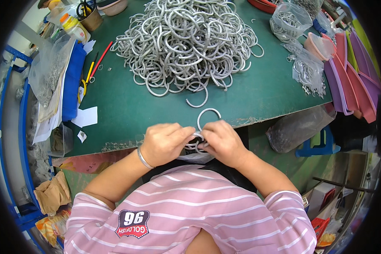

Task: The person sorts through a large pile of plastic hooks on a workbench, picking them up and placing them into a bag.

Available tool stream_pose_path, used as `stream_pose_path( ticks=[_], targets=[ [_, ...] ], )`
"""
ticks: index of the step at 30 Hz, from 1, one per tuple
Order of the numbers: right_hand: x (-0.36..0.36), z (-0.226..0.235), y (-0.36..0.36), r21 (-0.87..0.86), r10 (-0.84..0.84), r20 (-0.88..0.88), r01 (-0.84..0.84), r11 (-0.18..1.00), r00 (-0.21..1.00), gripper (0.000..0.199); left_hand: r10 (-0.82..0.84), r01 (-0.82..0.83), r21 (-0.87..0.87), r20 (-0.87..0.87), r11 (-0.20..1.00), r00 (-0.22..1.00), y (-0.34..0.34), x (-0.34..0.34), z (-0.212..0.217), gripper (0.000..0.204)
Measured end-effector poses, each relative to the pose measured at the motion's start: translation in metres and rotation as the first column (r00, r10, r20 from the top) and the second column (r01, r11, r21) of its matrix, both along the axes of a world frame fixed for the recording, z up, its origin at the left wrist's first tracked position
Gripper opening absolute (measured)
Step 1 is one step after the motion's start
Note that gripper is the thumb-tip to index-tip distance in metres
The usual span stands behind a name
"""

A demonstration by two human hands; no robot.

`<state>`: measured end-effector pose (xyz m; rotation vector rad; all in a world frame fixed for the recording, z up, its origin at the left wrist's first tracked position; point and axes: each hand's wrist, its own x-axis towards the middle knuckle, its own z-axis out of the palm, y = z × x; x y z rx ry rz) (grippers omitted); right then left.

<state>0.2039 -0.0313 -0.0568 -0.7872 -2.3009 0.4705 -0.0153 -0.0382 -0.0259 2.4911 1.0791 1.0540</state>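
Left hand point(164, 143) and right hand point(222, 142) both pinching grey ribbed metal rings point(207, 114) at green table point(127, 110) edge, big ring pile point(186, 42) beyond

**What the view keeps back**

The left hand point(164, 143) and right hand point(222, 142) close over a small bundle of metal rings point(197, 142); the fingers cover most of it, so the count cannot be told. Only one open ring point(208, 115) rises clear above them. The big ring pile point(186, 42) runs off the top edge. Contents of the clear bags point(307, 70) are too small to sort. The worktop point(127, 110) near edge disappears beneath the hands.
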Motion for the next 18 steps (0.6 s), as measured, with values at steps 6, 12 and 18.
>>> stream_pose_path(
  ticks=[6,12,18],
  targets=[
    [0.006,-0.006,-0.018,0.134,0.05,0.19,-0.076,0.988,0.981,0.054,0.054,-0.065,-0.177,-0.066,0.982,0.996,-0.034,0.0,-0.028,0.022],
    [-0.002,0.009,0.025,0.168,-0.062,0.067,0.049,0.984,0.996,0.028,0.1,-0.099,-0.041,0.024,0.994,0.995,-0.005,-0.014,-0.018,0.024],
    [-0.015,0.015,0.047,0.135,-0.143,0.187,0.119,0.984,0.972,0.018,0.71,-0.719,-0.112,-0.113,0.686,0.695,0.072,-0.047,-0.029,0.044]
  ],
)
